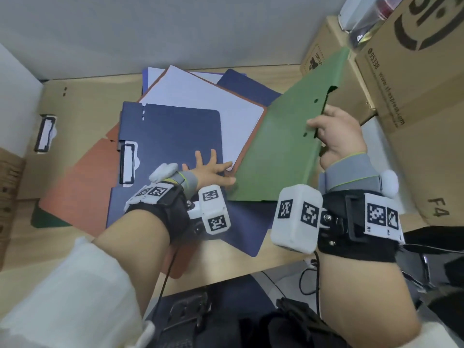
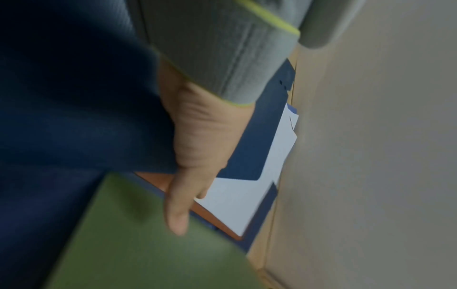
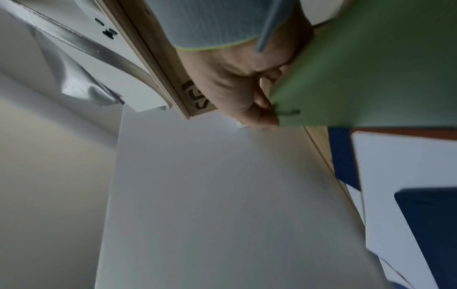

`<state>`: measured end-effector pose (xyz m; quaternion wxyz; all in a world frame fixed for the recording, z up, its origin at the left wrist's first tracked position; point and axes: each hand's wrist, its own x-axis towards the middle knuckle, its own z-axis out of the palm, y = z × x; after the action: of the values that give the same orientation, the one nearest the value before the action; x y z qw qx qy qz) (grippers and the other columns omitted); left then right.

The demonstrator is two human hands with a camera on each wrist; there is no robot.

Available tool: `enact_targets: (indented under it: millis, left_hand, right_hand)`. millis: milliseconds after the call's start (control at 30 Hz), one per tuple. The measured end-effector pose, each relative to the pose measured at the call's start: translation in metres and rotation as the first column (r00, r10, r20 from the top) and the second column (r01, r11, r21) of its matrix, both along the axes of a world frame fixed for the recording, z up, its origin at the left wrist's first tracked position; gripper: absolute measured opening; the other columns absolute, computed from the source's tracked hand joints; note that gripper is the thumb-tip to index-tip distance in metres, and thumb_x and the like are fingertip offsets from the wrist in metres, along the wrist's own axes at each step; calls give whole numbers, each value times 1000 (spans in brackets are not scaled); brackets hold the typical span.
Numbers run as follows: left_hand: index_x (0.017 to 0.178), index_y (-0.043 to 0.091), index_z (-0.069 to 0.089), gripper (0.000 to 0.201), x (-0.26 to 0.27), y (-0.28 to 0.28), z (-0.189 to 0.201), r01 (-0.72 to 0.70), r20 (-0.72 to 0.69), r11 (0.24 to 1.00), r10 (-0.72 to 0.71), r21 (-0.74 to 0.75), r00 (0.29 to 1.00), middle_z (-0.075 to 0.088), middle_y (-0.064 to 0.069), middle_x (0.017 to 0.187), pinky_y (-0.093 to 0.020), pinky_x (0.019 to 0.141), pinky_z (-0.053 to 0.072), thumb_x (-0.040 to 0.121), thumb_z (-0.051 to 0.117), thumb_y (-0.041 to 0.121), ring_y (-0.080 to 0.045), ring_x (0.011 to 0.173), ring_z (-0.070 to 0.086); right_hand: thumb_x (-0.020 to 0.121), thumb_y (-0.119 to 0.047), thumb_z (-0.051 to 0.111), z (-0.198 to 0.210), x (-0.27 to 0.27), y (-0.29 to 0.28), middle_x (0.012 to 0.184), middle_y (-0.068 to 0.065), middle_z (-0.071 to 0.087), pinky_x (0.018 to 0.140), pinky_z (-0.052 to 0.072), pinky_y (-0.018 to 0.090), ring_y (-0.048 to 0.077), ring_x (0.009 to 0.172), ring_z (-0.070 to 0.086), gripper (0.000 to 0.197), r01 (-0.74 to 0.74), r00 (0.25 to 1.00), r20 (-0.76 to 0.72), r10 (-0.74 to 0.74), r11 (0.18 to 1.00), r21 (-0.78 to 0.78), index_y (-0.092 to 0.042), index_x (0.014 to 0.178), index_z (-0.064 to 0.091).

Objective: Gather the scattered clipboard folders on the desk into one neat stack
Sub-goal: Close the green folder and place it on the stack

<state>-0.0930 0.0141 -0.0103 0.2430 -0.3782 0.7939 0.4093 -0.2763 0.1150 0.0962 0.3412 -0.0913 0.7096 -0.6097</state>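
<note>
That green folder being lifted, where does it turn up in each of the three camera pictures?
Head view: the green folder fills the middle right, tilted, its right edge held by the right hand.
Left wrist view: it is the blurred green sheet at the bottom left.
Right wrist view: it sits at the top right, pinched at its edge by the right hand.
Shared landmark: the white paper on the orange folder, seen in all three.

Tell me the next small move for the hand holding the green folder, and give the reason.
Probably lower the green folder flat onto the blue folder. The right hand grips its raised right edge, so it hangs tilted, its low edge beside the left hand, which lies spread on the blue one. The orange folder and white sheets beneath are still fanned out and need squaring later.
</note>
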Motion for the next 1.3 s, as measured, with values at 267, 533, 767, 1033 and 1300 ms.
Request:
enact_targets:
  millis: [267, 533, 767, 1033, 1300]
  left_hand:
    - [114, 14, 61, 60, -16, -19, 73, -97, -261, 370, 794, 924, 549, 65, -9, 105, -37, 86, 52, 86, 39, 62, -24, 93, 65]
    - [117, 17, 57, 44, 65, -44, 31, -528, -373, 594, 799, 607, 471, 69, -5, 91, -39, 81, 53, 78, 61, 0, -23, 75, 65]
    - [91, 11, 67, 29, 137, -39, -7, -819, -296, 398, 909, 412, 293, 61, -4, 71, -26, 62, 52, 78, 55, -12, -20, 58, 56]
    - [108, 16, 51, 38, 131, -37, -14, -957, -323, 281, 914, 75, 244, 44, -7, 118, -33, 100, 35, 73, 66, 12, -27, 118, 43]
    - [85, 8, 50, 26, 138, -44, -8, -908, -219, 364, 922, 209, 319, 45, -1, 79, -10, 51, 35, 81, 69, 24, -18, 68, 42]
  right_hand:
    - [89, -16, 58, 0, 81, -38, 123, -7, 60, 65, 44, 10, 5, 102, 57, 44, -395, 918, -14, 396, 917, 61, -24, 132, 52]
    - [92, -12, 51, -56, 104, -49, 145, -1, 44, 88, 39, 27, 12, 119, 45, 45, -475, 879, 76, 471, 845, 246, -17, 136, 46]
    - [82, -25, 63, -110, 127, -41, 157, 5, 18, 116, 25, 46, 30, 142, 25, 78, -399, 913, 137, 385, 769, 499, -20, 148, 22]
    - [77, -24, 66, -116, 137, -37, 145, 9, 33, 99, 44, 37, 33, 121, 49, 73, -282, 959, 155, 236, 787, 548, -18, 142, 34]
    - [55, -22, 59, -156, 130, -23, 127, 6, 61, 94, 53, 48, 29, 107, 63, 75, -233, 971, 160, 177, 844, 482, -25, 129, 52]
